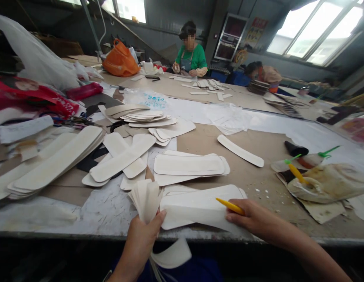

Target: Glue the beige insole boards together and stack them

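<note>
My left hand (pixel 143 231) is closed around a fanned bundle of thin off-white strips (pixel 146 197). Their lower ends curl down past the table edge (pixel 172 252). In my right hand (pixel 248 217) is a yellow pointed stick-like tool (pixel 230 205), its tip aimed left. The fingers of that hand rest at the right end of a stack of white rounded panels (pixel 196 205), and my left thumb is close to the stack's left end. Just behind lies another stack of similar panels (pixel 189 164).
Piles of white panels (pixel 58 160) cover the left side, with crossed ones (pixel 123 158) beside them. One curved panel (pixel 240 150) lies apart. To the right are a glue-stained pouch (pixel 331 182) and green-tipped bottles (pixel 312 159). Across the table, a person in green (pixel 193 58) handles pieces.
</note>
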Demonstrator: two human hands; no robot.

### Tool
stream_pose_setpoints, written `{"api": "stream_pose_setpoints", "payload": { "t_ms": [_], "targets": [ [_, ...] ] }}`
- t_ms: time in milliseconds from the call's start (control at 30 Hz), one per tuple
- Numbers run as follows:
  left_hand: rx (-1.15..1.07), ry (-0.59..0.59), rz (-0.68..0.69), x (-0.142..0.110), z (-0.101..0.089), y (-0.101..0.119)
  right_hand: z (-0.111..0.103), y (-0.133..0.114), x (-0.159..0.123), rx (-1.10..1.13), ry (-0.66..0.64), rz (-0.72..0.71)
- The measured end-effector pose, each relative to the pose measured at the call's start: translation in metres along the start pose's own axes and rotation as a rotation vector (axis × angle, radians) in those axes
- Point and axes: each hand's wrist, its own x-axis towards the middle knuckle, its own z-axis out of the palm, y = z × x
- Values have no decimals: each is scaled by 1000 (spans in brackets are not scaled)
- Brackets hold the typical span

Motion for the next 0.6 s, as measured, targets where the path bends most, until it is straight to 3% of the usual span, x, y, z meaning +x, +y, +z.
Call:
{"api": "stream_pose_setpoints", "payload": {
  "t_ms": [133,300,600],
  "targets": [
    [29,31,11,1,-2,-4,4,21,-10,1,155,80],
    [68,32,-7,8,-3,-16,7,10,-2,-308,359,279],
    [84,6,-18,-1,-2,-8,8,2,15,-511,366,315]
  ]
}}
